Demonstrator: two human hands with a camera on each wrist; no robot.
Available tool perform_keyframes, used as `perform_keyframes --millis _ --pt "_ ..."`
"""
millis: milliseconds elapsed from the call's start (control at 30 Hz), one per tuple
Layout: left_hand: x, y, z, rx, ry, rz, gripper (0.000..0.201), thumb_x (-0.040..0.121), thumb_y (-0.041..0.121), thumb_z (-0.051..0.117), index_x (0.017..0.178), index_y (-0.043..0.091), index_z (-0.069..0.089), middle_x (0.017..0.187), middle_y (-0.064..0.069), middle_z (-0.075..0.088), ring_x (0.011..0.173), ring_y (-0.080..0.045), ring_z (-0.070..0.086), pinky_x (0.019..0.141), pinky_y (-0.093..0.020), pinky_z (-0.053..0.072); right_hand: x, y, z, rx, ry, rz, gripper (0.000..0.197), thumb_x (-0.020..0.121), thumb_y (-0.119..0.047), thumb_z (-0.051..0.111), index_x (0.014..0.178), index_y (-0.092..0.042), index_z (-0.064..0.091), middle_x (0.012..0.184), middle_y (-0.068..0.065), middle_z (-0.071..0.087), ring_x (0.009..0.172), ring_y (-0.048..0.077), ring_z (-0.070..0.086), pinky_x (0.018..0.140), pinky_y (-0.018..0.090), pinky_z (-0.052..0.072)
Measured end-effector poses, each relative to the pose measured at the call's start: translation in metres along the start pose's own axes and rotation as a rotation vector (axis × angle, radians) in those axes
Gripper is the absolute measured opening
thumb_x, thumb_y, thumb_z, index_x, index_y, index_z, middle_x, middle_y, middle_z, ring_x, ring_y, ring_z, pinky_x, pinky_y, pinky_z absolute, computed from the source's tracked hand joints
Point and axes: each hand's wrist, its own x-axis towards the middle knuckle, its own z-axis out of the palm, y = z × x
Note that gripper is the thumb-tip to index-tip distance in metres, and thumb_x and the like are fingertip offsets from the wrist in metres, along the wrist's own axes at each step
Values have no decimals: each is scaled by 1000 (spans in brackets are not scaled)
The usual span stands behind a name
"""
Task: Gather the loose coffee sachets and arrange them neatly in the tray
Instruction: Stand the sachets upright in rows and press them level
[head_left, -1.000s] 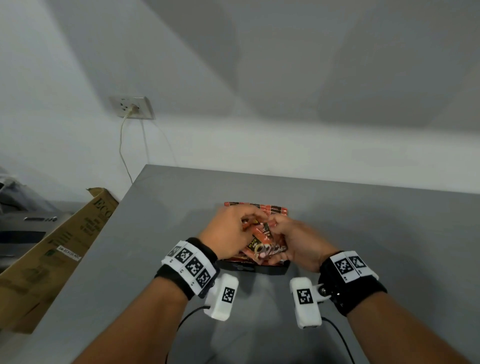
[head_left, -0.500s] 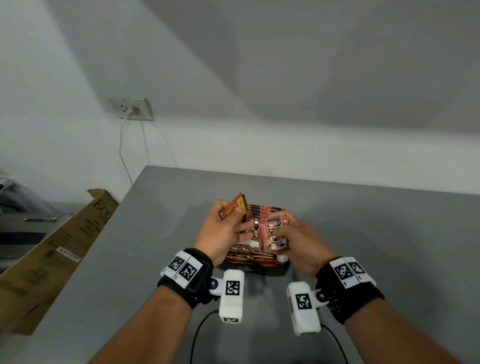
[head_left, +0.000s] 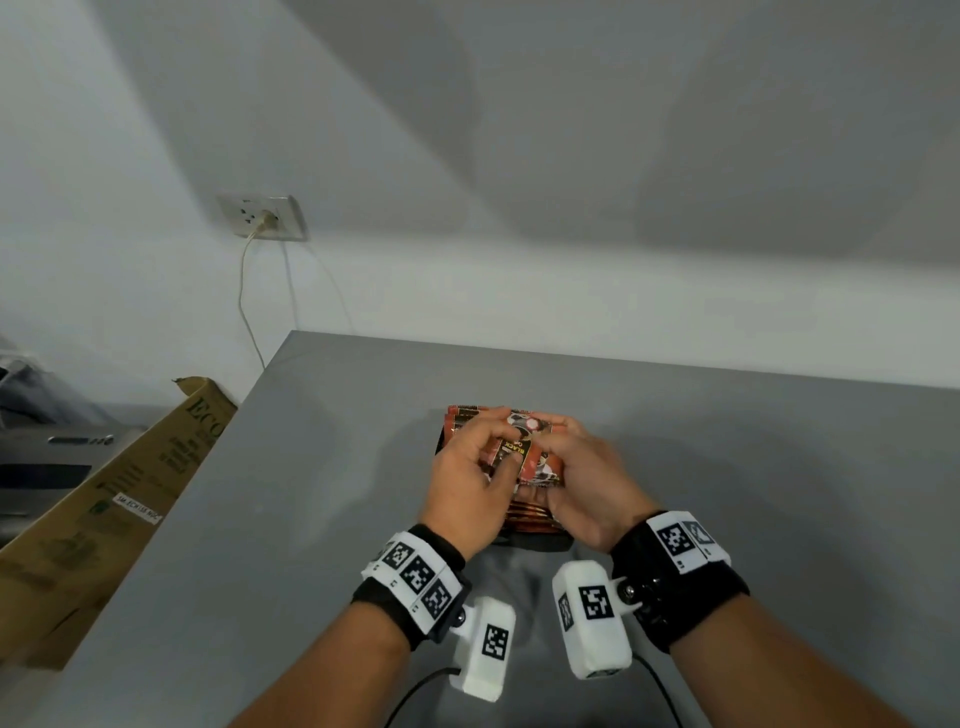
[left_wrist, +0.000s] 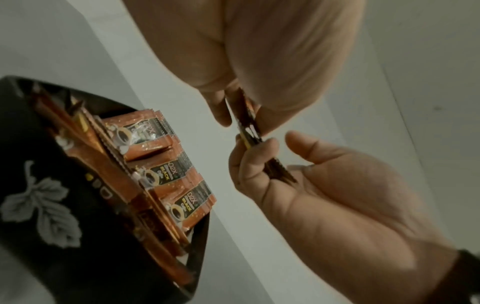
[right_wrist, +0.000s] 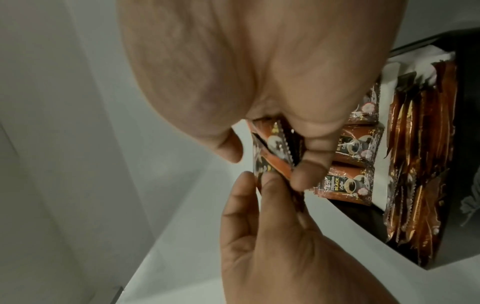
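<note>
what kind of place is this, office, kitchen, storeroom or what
Hard to say: probably a plain back room or work area, not a fitted kitchen. A bare grey table stands against a blank white wall with one wall socket, and a flattened cardboard box leans beside it.

A smooth grey matte tabletop (head_left: 727, 467) fills the lower half of the head view, its far edge meeting a plain pale grey-white wall (head_left: 571, 156) crossed by broad soft diagonal shadows. A white rectangular wall socket (head_left: 262, 216) sits left of centre on that wall, and a thin pale cord (head_left: 244, 291) hangs from it down behind the table's left corner. Beside the table's left edge leans a brown cardboard box (head_left: 104, 499) printed with dark green lettering and bearing a small white label. Beyond the box, at the far left, darker grey objects show only indistinctly. Lighting is even and diffuse.
</note>
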Motion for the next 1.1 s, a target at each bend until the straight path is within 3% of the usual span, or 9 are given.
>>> perform_keyframes --millis 167,367,467,533,667,800,933,1000,1100 --pt "2 4 2 -172 110 -185 52 75 -6 78 106 27 53 104 -1 64 89 -5 66 79 -36 60 4 2 0 -90 35 -30 34 95 9 46 120 -11 56 99 14 76 88 30 67 77 46 51" --pt "18 -4 -20 -286 230 -329 28 85 -15 59 95 11 58 92 -17 64 74 -33 65 66 -42 56 0 -4 -9 -196 22 -11 33 99 6 45 120 -16 56 107 14 71 76 25 68 55 33 51" --pt "28 5 -34 -227 115 -260 42 88 -14 49 101 21 67 93 -7 71 87 -29 71 70 -41 60 3 -7 -18 -220 50 13 34 98 4 44 120 -17 60 117 21 69 84 31 66 55 34 51" --pt "30 17 -37 -69 -76 -134 50 88 -15 47 109 26 67 92 -2 73 89 -17 70 69 -26 57 4 -8 -20 -189 38 23 28 99 -4 47 119 -15 62 117 22 69 87 33 67 58 35 51" --pt "31 24 -23 164 -392 21 60 87 -12 54 129 30 61 105 10 72 97 1 67 85 -17 54 -1 -4 -13 -151 -183 72 40 94 -13 50 133 -13 58 115 23 66 82 29 64 61 34 51" --pt "32 19 -13 188 -196 59 57 79 5 77 127 29 57 109 8 62 92 -2 61 83 -16 50 -1 4 -8 -290 -165 64 49 87 5 49 127 -21 59 125 32 61 85 29 62 68 40 51" --pt "18 -1 -4 -109 -134 -365 73 70 41 80 134 21 50 122 5 62 109 -9 62 100 -29 50 -4 2 0 -176 -113 -42 49 82 14 49 122 -12 59 113 18 71 99 26 68 88 41 53" --pt "9 -5 2 -581 -172 -625 58 76 28 74 129 9 58 116 -10 69 101 -20 68 92 -35 54 -8 1 6 -164 -129 -45 50 84 16 47 123 -14 57 108 12 73 100 24 70 86 37 54" --pt "8 5 3 -876 -124 -682 23 89 -1 52 105 -1 69 94 -18 70 80 -24 70 70 -32 56 -6 2 8 -609 -85 -168 44 85 -1 56 124 -22 57 117 4 70 109 21 68 98 39 55"
